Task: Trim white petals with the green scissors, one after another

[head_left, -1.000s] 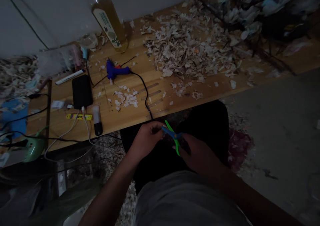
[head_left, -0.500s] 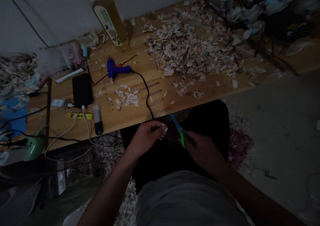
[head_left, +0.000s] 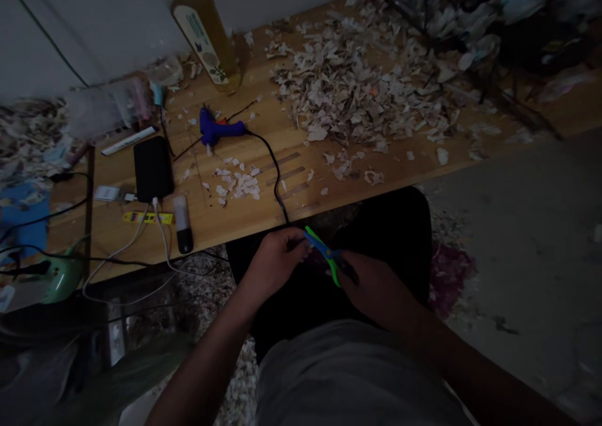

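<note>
Above my lap, just off the table's front edge, my left hand (head_left: 281, 253) pinches a small pale flake (head_left: 309, 245), now mostly hidden by blades. Green and blue scissors (head_left: 324, 248) are gripped in my right hand (head_left: 371, 280). Their blades are parted and reach the fingertips of my left hand, around or beside the flake; I cannot tell which. On the table ahead lies a small group of pale petal-like pieces (head_left: 243, 184). A blue glue gun (head_left: 219, 128) rests behind them, its black cord running over the front edge.
A large heap of dry flakes (head_left: 357, 93) covers the back of the wooden table (head_left: 211, 225). A bottle of yellowish liquid (head_left: 207, 40) stands by the wall. To the left are a black phone-like device (head_left: 153, 169), white cables and a yellow strip (head_left: 148, 218). Twigs lie at right.
My right hand has brought the scissors left and turned them, so their blades now spread at my left fingertips. My left hand has stayed almost in place.
</note>
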